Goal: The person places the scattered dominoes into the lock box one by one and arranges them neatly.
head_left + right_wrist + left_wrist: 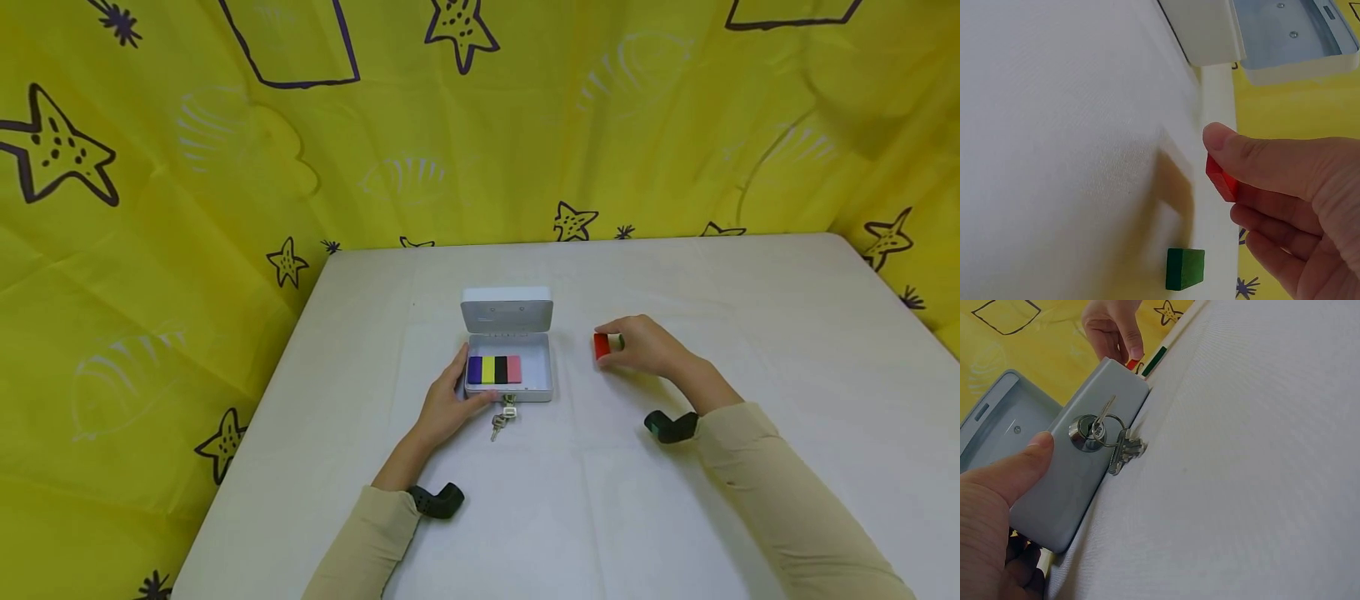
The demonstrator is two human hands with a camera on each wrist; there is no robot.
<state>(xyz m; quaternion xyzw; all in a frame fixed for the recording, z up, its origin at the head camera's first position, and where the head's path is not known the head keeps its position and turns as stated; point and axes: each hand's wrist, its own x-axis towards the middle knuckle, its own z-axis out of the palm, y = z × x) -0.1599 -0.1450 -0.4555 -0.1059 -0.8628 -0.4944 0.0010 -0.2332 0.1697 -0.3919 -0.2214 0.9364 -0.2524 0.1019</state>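
An open white metal cash box point(536, 367) sits on the table, its lid point(507, 316) tipped back. My left hand point(444, 410) holds the box at its left end, thumb point(1034, 456) on the front wall. Inside lies a row of blocks: purple point(475, 370), yellow point(488, 370), black point(501, 370) and pink point(513, 370). To the right of the box, my right hand point(647, 346) pinches a red block point(1221, 177) between thumb and fingers, above the table. A green block point(1185, 269) rests on the table below that hand, mostly hidden by it in the head view.
Keys point(498, 423) on a ring hang from the lock point(1087, 433) at the box's front. The white-covered table point(570, 517) meets a yellow curtain point(495, 150) with star drawings at the back and sides. A dark camera mount point(670, 427) sits on the right wrist.
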